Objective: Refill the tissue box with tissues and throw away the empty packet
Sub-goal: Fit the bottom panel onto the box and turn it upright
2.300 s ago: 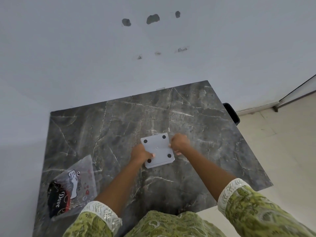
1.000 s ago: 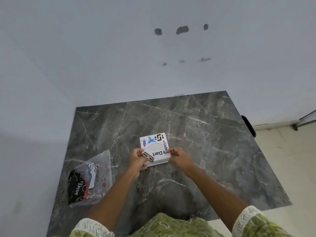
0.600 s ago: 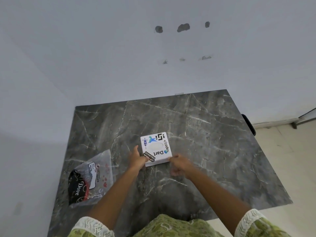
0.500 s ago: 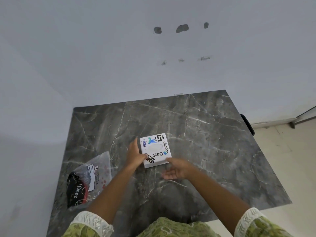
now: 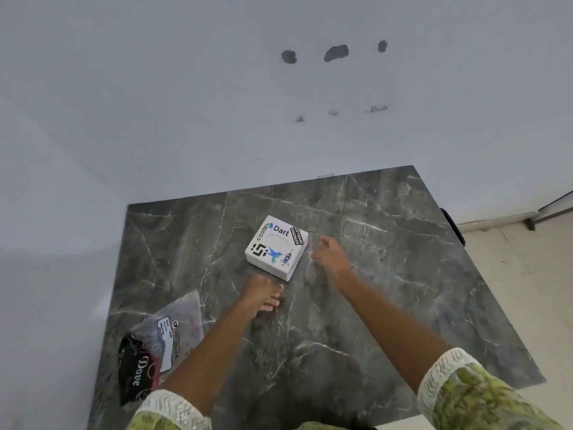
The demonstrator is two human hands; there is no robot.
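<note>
A white square tissue box (image 5: 277, 247) with stickers on its lid lies flat on the dark marble table (image 5: 387, 274), lid up. My left hand (image 5: 262, 293) rests just in front of the box, fingers loose, holding nothing. My right hand (image 5: 330, 254) hovers right beside the box's right edge, fingers apart, not touching it. A clear plastic packet (image 5: 161, 342) with black and red print lies flat at the table's front left corner.
The table stands in a corner against white walls (image 5: 217, 119) at the back and left. A dark object (image 5: 452, 225) pokes out past the table's right edge. Pale tiled floor (image 5: 527, 274) lies to the right.
The box was turned over from its base to lid up, then rotated and slid farther away on the table. Both hands have let go of it and drawn back.
</note>
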